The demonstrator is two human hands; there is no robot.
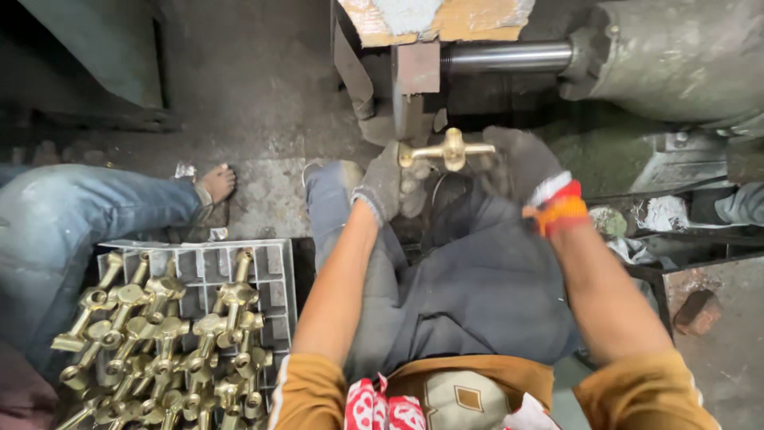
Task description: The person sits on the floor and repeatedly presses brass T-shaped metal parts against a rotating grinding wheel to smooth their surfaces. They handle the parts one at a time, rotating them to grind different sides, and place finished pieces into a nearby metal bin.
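Nearest, at 6 o'clock, the person's lap fills the lower frame: dark trousers (477,295), an ochre shirt hem and a red-and-white cloth (382,408) cut off by the bottom edge. At 8 o'clock a grey plastic crate (274,267) holds a heap of brass tap castings (171,334); the heap runs off the lower left corner, so its full extent is hidden.

Farther up, both forearms reach toward 12 o'clock. The left hand (380,185), in a grimy grey glove, has its fingers closed on the left end of a brass tap body (447,150). The right hand (525,166), in a dark glove with a red-and-white cuff, grips the right end; its fingers are curled round it, though the fingertips are hard to make out against the dark glove. The brass tap body lies between the two hands, its long axis running 9 to 3 o'clock, a short stub pointing up at its middle.

Just beyond it, a thin wheel or blade (397,103) stands edge-on, blurred. A steel shaft (506,57) runs to 3 o'clock into a grey machine housing (676,56).

At 9 o'clock another person's jeans leg (79,215) and bare foot (216,181) rest on the floor.
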